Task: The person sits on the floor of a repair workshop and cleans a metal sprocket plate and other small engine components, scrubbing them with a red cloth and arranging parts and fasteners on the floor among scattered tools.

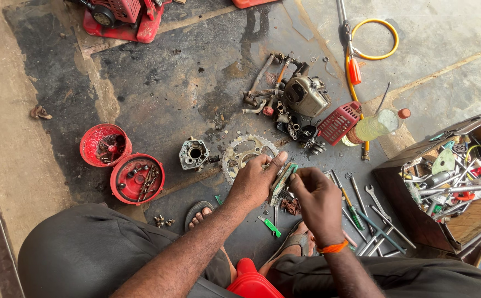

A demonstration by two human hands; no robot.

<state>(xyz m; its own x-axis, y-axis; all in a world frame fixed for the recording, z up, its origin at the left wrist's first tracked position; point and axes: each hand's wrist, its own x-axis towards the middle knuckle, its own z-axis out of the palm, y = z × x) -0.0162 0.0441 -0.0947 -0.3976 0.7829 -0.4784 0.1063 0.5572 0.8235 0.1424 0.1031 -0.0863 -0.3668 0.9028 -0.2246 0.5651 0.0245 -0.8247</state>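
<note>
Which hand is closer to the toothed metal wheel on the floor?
The left hand. It sits right beside the toothed wheel, overlapping its lower edge in this view. The right hand is farther right, clear of it.

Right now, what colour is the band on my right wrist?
Orange. The wristband shows on the right hand in the head view.

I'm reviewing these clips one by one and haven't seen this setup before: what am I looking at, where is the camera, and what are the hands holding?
There is one view, from a camera worn on the person's head, looking down at their own hands and knees above a dark, oily floor. The left hand and right hand together hold a small flat greenish part. On the floor lie a toothed metal sprocket, a grey engine block, two round red covers, loose spanners, a bottle of yellowish liquid and a wooden toolbox.
</note>
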